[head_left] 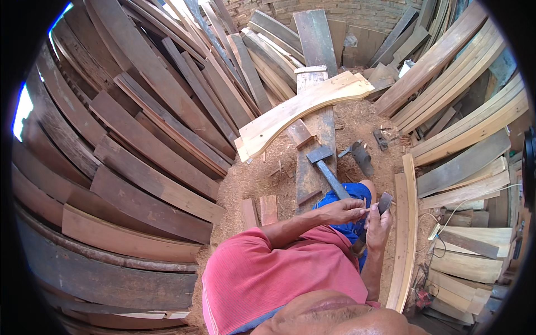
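Head view, looking down over red shirt (268, 273) and blue shorts (349, 204). Left hand (345, 211) at centre-right, fingers curled, fingertips pinching toward something small at the right hand; too small to tell what. Right hand (378, 223) just at 3 o'clock of left hand, closed around a dark flat metal blade (384, 202) that sticks up out of the fist toward 12 o'clock. Hands touching or nearly so; cannot tell which.

Hammer-like tool (326, 167) with dark square head and grey handle lying on long plank surface (312, 139), at 11 o'clock of the hands, handle end pointing toward the knee. Small wood block (300, 133) on same plank, at 11 o'clock of the tool head. Pale curved boards (301, 109) laid across the plank at 12 o'clock. Dark cylindrical piece (362, 156) on sawdust floor (245, 178), at 2 o'clock of the tool head. Two short reddish blocks (260, 211) on sawdust at 9 o'clock of left hand. Long pale curved board (405, 234) on edge just at 3 o'clock of right hand. Stacks of dark weathered planks (128, 167) fanning across whole 9 o'clock side; lighter planks (469, 128) leaning at 2 to 3 o'clock. Brick wall (335, 11) at 12 o'clock rim.
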The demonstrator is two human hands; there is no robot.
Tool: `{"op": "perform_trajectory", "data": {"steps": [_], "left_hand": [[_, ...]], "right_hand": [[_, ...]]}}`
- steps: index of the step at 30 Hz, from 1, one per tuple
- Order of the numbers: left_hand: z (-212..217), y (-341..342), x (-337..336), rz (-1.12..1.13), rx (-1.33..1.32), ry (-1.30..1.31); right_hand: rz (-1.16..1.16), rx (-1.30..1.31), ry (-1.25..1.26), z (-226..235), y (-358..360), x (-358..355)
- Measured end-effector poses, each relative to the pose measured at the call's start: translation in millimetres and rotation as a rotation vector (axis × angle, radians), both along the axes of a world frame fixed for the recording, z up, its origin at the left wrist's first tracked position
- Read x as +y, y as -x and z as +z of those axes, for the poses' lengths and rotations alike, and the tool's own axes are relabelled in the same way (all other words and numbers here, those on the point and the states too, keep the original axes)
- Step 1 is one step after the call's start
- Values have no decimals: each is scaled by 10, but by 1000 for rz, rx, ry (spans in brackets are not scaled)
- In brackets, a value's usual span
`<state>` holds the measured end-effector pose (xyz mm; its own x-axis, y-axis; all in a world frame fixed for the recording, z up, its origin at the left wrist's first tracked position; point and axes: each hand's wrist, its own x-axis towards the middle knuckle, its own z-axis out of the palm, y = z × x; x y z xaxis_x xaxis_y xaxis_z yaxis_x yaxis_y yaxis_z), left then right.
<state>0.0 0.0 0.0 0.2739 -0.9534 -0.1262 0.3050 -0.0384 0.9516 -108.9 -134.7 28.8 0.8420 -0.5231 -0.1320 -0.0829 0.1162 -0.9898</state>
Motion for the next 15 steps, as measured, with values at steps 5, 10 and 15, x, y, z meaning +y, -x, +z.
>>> {"op": "perform_trajectory", "data": {"steps": [5, 10, 15], "left_hand": [[-22, 19, 73, 2, 9, 5], [-51, -2, 34, -11, 3, 11], [-3, -4, 23, -20, -17, -22]], "right_hand": [[-2, 7, 2, 40, 17, 89], [-7, 5, -13, 6, 9, 61], [2, 16, -21, -27, 33, 26]]}}
